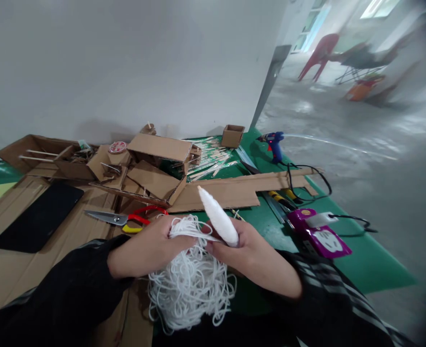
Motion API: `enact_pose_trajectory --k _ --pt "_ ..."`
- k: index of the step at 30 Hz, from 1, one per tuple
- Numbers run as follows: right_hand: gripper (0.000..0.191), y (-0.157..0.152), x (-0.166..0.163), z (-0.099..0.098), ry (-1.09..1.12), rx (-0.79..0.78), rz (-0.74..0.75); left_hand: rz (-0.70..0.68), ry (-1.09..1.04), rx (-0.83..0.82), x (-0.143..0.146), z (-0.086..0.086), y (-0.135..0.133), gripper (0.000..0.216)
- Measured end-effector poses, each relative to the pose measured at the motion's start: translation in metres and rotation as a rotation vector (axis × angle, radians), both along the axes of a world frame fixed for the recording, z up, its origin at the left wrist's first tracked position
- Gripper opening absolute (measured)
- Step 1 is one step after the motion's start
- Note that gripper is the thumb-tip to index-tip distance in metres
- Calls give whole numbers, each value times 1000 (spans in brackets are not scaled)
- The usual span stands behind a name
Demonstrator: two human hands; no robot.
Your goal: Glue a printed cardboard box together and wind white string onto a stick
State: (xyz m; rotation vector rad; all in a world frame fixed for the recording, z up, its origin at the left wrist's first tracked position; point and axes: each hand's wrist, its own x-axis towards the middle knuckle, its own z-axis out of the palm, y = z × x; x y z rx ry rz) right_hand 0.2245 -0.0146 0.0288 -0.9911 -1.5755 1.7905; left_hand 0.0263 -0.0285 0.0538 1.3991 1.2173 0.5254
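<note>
Head view, and both hands were up in the middle, over the near edge of the green bench. The left hand had its fingers curled shut on a bunch of strands at the top of the tangle of white cord. The rest of that tangle hung loose below both hands, spilling down over the dark sleeves. The right hand gripped the white spool, with its fingers wrapped tight around the lower end. The spool's pointed tip tilted up and to the left. A few strands ran across from the left hand's bunch to the base of the spool.

Just beyond the left hand, the scissors lay on flat cardboard, red and yellow handles toward the hands, blades pointing left. Farther left, a black tablet lay flat. Behind the spool stretched a long cardboard strip. Wooden sticks were scattered beyond it, near a small cardboard box. At the far right sat a blue glue gun, its black cord looping over the bench. A purple device lay right of the right hand.
</note>
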Motion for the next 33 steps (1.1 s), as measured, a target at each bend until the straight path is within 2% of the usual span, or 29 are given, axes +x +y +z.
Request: enact_pose_trajectory --k 7,10,14,17,20,22,26,29,33 --pt "17 2 -1 2 1 -52 86 -94 -105 -118 0 -1 3 28" --pt "17 3 0 1 -48 -40 66 -93 -81 -127 0 -1 3 22" --pt "17 3 2 -2 -117 -38 47 38 -146 -248 0 -4 2 12" --pt "19 3 3 -2 -145 -42 34 167 -312 -341 1 -5 -2 20" --pt "20 3 3 -1 -159 -24 31 210 -456 -386 2 -5 -6 23" --pt "20 3 3 0 -148 -10 32 208 -500 -367 2 -6 -7 22" --pt "23 3 3 1 -110 -25 30 235 -554 -285 2 -9 -7 34" --pt "22 4 3 1 -81 -21 30 274 -560 -231 2 -11 -8 30" --pt "18 4 4 -1 -66 -60 4 221 -599 -206 1 -14 -10 25"
